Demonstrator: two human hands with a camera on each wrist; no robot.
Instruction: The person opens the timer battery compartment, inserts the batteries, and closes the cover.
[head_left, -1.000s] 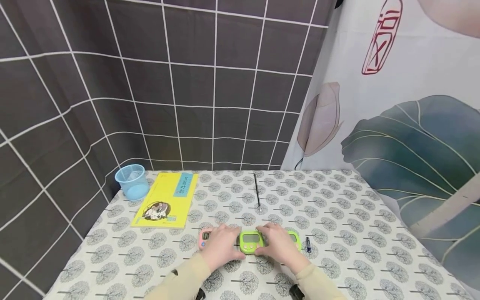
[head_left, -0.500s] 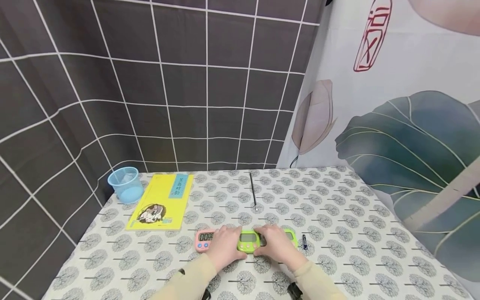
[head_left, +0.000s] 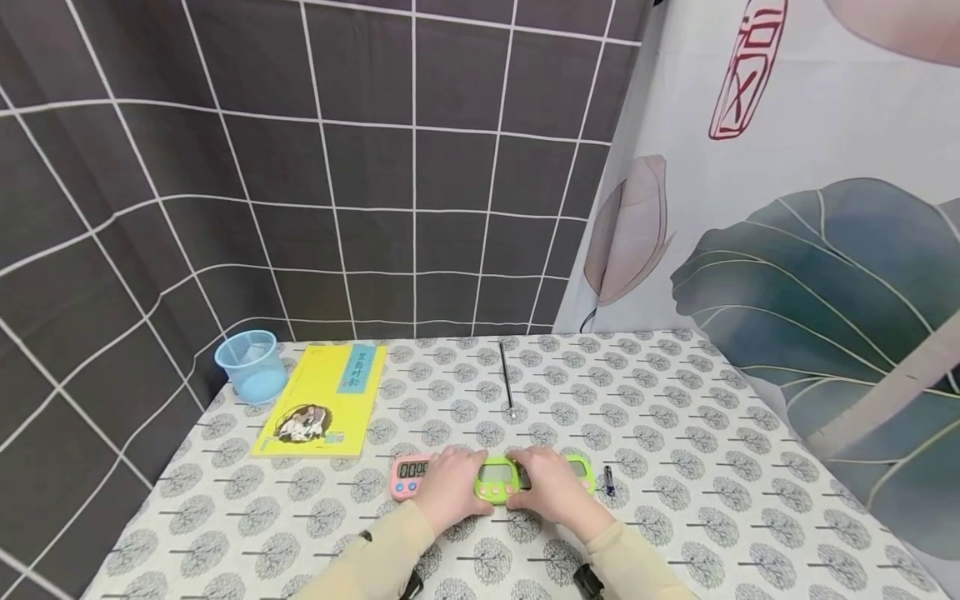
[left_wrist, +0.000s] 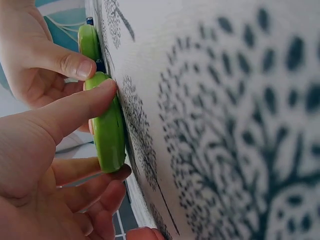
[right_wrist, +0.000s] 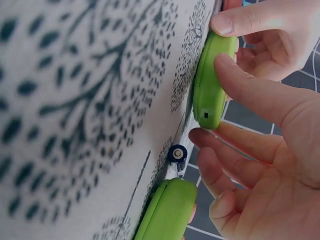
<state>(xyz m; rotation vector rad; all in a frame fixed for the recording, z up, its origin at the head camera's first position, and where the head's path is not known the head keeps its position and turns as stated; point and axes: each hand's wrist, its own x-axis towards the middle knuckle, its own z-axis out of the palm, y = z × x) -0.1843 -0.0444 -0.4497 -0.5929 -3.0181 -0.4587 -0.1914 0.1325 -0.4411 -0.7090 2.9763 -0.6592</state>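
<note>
A green digital timer [head_left: 496,482] with a grey screen lies between my two hands on the cloth. My left hand [head_left: 450,490] pinches its left side, thumb at the near edge and fingers at the far edge. From the right, my right hand [head_left: 553,490] grips it the same way; its thumb and fingers show in the right wrist view. A pink timer [head_left: 406,479] is partly covered by the left hand. Partly behind the right hand sits another green timer [right_wrist: 167,210]. A dark blue battery [right_wrist: 177,153] stands out between the two green timers.
Another dark battery-like cylinder [head_left: 610,481] lies right of the timers. A thin black rod [head_left: 507,379] points away at the back. A yellow book [head_left: 324,408] and a light blue mesh basket [head_left: 255,371] are at the back left, near the dark grid curtain [head_left: 375,183].
My left hand has moved slightly right onto the middle green timer, uncovering more of the pink timer. The head view has shifted a little. Little differs since half a second ago.
</note>
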